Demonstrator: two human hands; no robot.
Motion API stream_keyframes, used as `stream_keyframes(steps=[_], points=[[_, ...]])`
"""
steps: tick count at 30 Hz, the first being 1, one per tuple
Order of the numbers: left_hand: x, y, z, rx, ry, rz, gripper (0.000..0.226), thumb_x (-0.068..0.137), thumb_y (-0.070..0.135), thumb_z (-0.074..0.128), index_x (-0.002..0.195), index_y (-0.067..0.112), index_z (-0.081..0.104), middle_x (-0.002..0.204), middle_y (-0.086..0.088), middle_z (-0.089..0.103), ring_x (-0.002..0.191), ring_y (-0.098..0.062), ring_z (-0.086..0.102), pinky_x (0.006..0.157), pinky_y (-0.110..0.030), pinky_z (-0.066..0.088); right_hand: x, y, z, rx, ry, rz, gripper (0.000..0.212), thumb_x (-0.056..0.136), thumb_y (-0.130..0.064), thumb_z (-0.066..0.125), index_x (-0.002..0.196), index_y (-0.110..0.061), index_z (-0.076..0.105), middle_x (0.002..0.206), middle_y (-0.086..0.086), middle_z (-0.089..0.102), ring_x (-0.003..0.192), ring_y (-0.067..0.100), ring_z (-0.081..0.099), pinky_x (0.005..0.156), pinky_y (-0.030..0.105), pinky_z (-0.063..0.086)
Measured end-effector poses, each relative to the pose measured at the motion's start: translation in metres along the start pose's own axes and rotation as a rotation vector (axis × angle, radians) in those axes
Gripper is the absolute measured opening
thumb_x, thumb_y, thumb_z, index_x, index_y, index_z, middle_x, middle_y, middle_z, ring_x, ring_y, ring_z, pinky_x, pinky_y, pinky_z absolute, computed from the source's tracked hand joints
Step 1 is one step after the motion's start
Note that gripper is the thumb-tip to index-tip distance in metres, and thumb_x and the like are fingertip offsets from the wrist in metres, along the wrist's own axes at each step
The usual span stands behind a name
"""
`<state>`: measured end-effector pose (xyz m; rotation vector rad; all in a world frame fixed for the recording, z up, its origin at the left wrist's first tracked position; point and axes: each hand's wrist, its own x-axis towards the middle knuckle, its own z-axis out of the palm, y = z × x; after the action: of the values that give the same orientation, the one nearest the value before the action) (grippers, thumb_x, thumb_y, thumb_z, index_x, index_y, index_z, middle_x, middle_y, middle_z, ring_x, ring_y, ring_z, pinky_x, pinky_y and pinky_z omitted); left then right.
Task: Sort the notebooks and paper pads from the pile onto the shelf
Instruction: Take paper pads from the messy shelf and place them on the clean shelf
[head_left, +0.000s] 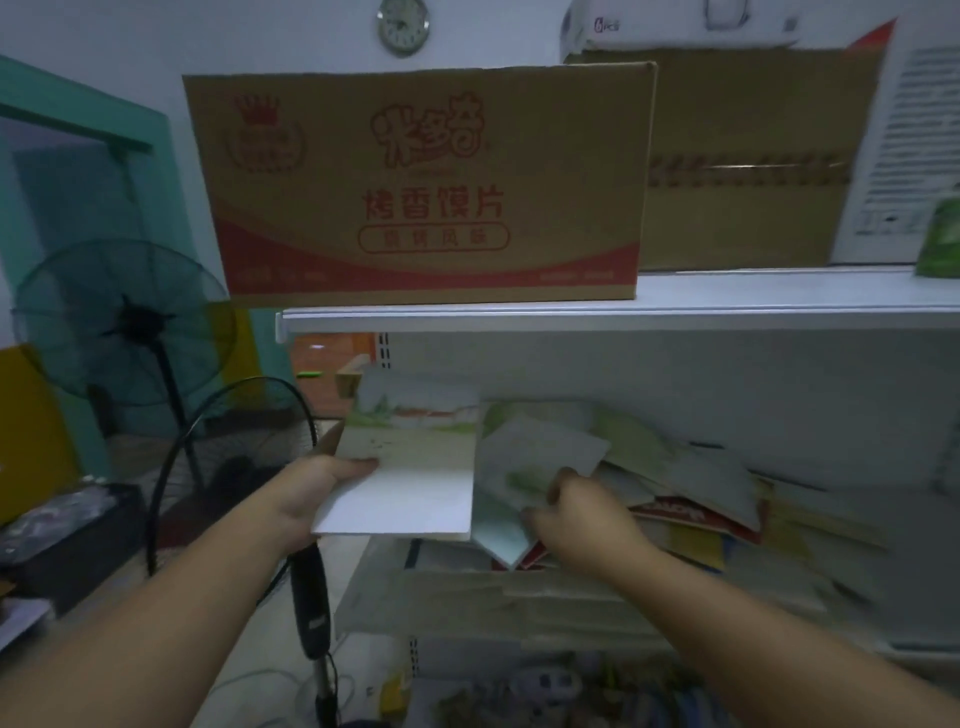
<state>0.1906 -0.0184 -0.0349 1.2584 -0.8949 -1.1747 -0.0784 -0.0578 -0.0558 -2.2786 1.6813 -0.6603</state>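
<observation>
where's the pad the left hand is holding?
Head view, centre-left: the pad is gripped by the left hand, just left of the pile on the shelf, below the cardboard box.

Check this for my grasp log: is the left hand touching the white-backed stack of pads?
Touching. The head view shows the left hand gripping the stack of pads, its thumb lying on the top face at the left edge.

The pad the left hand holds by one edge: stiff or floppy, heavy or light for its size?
Probably fairly stiff: the pad juts flat from the left hand, held only by its left edge, without sag. Likely light: one hand carries it while the right hand grips a notebook.
</observation>
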Motion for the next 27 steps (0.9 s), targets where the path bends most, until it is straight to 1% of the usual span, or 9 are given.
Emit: stream_keyframes(steps=[4,9,11,14,17,20,22,24,27], points=[[-0.009,-0.009,0.003,-0.027,-0.027,-0.031,0.042,0.088,-0.002,0.056,0.128,0.013,0.051,0.1,-0.016,0.068,0.082,-0.033,0.067,0.057,-0.036,0.058,-0.009,-0.008,0.012,0.027,0.037,0.168,0.055,0.076,-0.056,0.062,0.106,-0.013,0.046,0.099,0.005,0.061,0.089,0.024,0.06,0.066,0.03,0.051],[-0.018,-0.013,-0.003,-0.052,-0.069,0.027,0.05,0.088,-0.008,0.052,0.125,0.026,0.05,0.11,-0.012,0.066,0.107,-0.036,0.059,0.089,-0.045,0.048,-0.018,-0.014,0.01,0.072,0.022,0.257,0.055,0.073,-0.048,0.071,0.107,-0.015,0.044,0.102,0.004,0.058,0.09,0.021,0.059,0.066,0.031,0.051],[-0.02,-0.011,-0.006,-0.055,-0.068,0.029,0.047,0.088,-0.008,0.052,0.12,0.026,0.051,0.107,-0.011,0.066,0.105,-0.034,0.06,0.091,-0.045,0.047,-0.018,-0.014,0.011,0.276,0.04,0.304,0.054,0.072,-0.037,0.076,0.109,-0.014,0.044,0.101,0.004,0.058,0.088,0.02,0.06,0.066,0.031,0.051],[-0.022,-0.011,-0.01,-0.076,-0.078,-0.002,0.044,0.087,-0.007,0.054,0.117,0.024,0.055,0.108,-0.015,0.067,0.097,-0.035,0.064,0.079,-0.044,0.051,-0.021,-0.02,0.006,0.844,0.131,0.454,0.055,0.076,-0.015,0.075,0.118,-0.012,0.04,0.103,0.009,0.058,0.085,0.023,0.061,0.07,0.037,0.056],[-0.022,-0.013,-0.012,-0.089,-0.092,-0.04,0.049,0.083,-0.006,0.056,0.124,0.021,0.054,0.112,-0.019,0.066,0.095,-0.038,0.065,0.071,-0.043,0.053,-0.025,-0.028,-0.006,1.142,0.043,0.593,0.022,0.089,-0.007,0.056,0.107,-0.003,0.044,0.083,0.014,0.056,0.065,0.023,0.057,0.047,0.028,0.048],[-0.022,-0.013,-0.009,-0.09,-0.093,-0.013,0.051,0.083,-0.007,0.055,0.126,0.021,0.053,0.112,-0.018,0.066,0.099,-0.038,0.063,0.074,-0.044,0.052,-0.031,-0.031,-0.01,0.959,-0.108,0.501,0.018,0.091,-0.002,0.048,0.109,-0.003,0.05,0.081,0.013,0.057,0.061,0.023,0.057,0.044,0.025,0.048],[-0.023,-0.009,-0.009,-0.093,-0.08,0.019,0.048,0.086,-0.005,0.053,0.124,0.026,0.052,0.11,-0.015,0.066,0.099,-0.036,0.062,0.077,-0.044,0.051,-0.031,-0.025,-0.017,0.879,-0.051,0.387,0.02,0.092,0.001,0.046,0.108,-0.009,0.052,0.084,0.009,0.06,0.068,0.022,0.059,0.048,0.024,0.047],[-0.026,-0.004,-0.014,-0.102,-0.065,0.046,0.044,0.091,-0.003,0.05,0.115,0.034,0.053,0.106,-0.012,0.066,0.094,-0.032,0.064,0.069,-0.04,0.053,-0.031,-0.01,-0.03,0.941,0.06,0.328,0.016,0.094,-0.001,0.048,0.107,-0.008,0.055,0.085,0.007,0.062,0.072,0.022,0.06,0.051,0.027,0.047],[-0.024,0.0,-0.02,-0.142,-0.056,0.053,0.043,0.092,-0.004,0.047,0.108,0.035,0.056,0.107,-0.013,0.065,0.092,-0.032,0.063,0.067,-0.04,0.05,-0.031,0.015,-0.045,1.24,0.139,0.361,0.016,0.094,-0.002,0.049,0.107,-0.002,0.058,0.091,0.017,0.065,0.078,0.032,0.061,0.066,0.041,0.052]])
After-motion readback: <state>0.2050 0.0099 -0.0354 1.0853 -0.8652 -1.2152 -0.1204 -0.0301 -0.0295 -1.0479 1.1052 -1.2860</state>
